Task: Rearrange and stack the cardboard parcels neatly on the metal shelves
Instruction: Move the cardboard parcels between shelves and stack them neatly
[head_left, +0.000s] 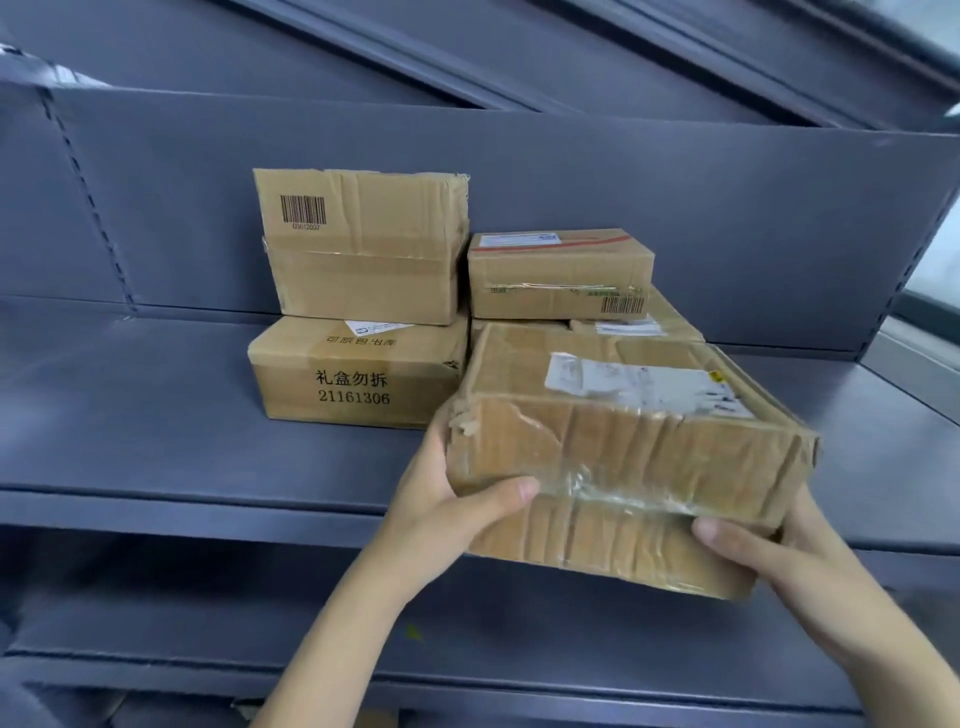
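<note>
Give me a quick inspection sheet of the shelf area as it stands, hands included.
Surface: grey metal shelf, parcels grouped mid-shelf.
Job's things: barcode parcel stacked on the parcel printed 21161306; small red-taped parcel atop a flat parcel behind; crumpled taped parcel held at the shelf's front edge, tilted.
Clutter: nothing seen.
Grippers: left hand grips the crumpled parcel's left corner; right hand grips its lower right edge.
Cables: nothing seen.
Surroundings: shelf back panel, lower shelf below.

Two bare forearms, left hand and right hand ungloved, sleeveless.
</note>
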